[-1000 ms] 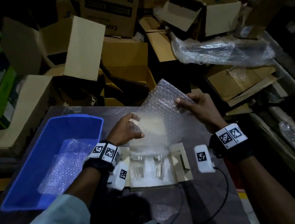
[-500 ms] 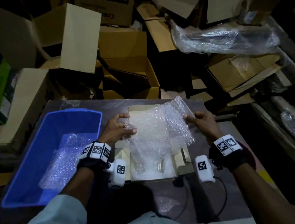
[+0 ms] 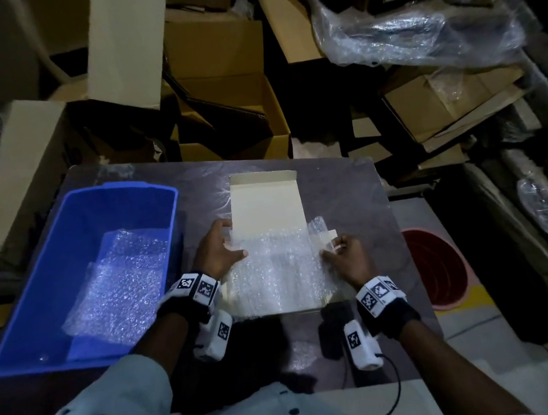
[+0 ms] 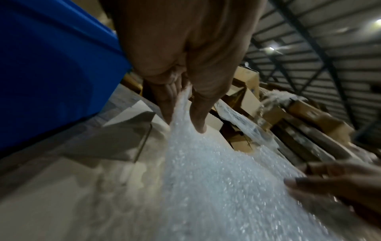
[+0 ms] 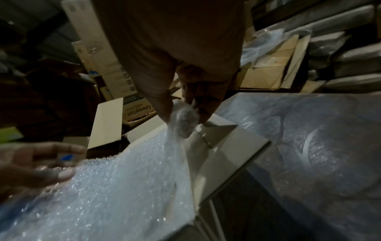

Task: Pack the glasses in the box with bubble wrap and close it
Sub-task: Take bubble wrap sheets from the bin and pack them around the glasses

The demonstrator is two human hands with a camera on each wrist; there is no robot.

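A small white cardboard box [image 3: 267, 204] lies open on the dark table, its lid flap folded away from me. A sheet of bubble wrap [image 3: 275, 271] is spread over the box's opening and hides the glasses beneath. My left hand [image 3: 217, 250] pinches the sheet's left edge [image 4: 181, 104] between thumb and fingers. At the right edge, my right hand [image 3: 342, 255] pinches a bunched corner of the wrap [image 5: 183, 120] over the box's side flap [image 5: 216, 132].
A blue plastic tub [image 3: 61, 233] holding more bubble wrap [image 3: 120, 285] stands left of the box. A red bucket [image 3: 438, 266] sits on the floor at right. Stacked cartons [image 3: 218, 76] and plastic-wrapped bundles [image 3: 417, 34] crowd beyond the table's far edge.
Both hands have brought the raised bubble wrap sheet down onto the open box, covering the glasses that showed before. The lid flap is now uncovered.
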